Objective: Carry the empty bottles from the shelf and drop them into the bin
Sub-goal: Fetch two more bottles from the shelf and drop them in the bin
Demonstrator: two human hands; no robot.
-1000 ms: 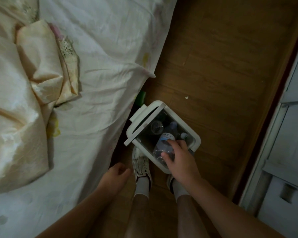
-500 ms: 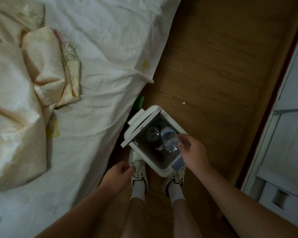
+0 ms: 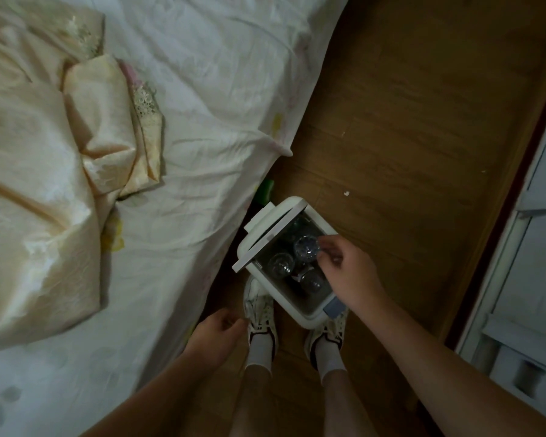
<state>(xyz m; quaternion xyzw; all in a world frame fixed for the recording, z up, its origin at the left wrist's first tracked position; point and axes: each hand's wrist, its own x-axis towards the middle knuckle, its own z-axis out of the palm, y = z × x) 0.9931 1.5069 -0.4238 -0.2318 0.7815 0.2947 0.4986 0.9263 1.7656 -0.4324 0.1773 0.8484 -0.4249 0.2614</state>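
A white bin (image 3: 308, 319) stands on the wooden floor by my feet, its lid (image 3: 267, 242) tipped up on the left side. Inside it three clear empty bottles stand on end: one (image 3: 306, 248) at the top, one (image 3: 280, 264) on the left and one (image 3: 312, 280) lower down. My right hand (image 3: 349, 274) hovers over the bin's right side, with thumb and forefinger pinched at the edge of the top bottle. My left hand (image 3: 216, 331) hangs beside the bed with its fingers curled and nothing in it. The shelf is out of view.
A bed (image 3: 186, 99) with a white sheet and a cream quilt (image 3: 29, 190) fills the left side and reaches close to the bin. A green object (image 3: 264, 190) lies at the bed's edge. White cabinet doors (image 3: 530, 263) line the right. Bare wooden floor (image 3: 407, 121) stretches ahead.
My right hand has lowered the bottle from lying across the bin's opening to standing on end inside it, and has shifted to the bin's right side. The left hand stays put.
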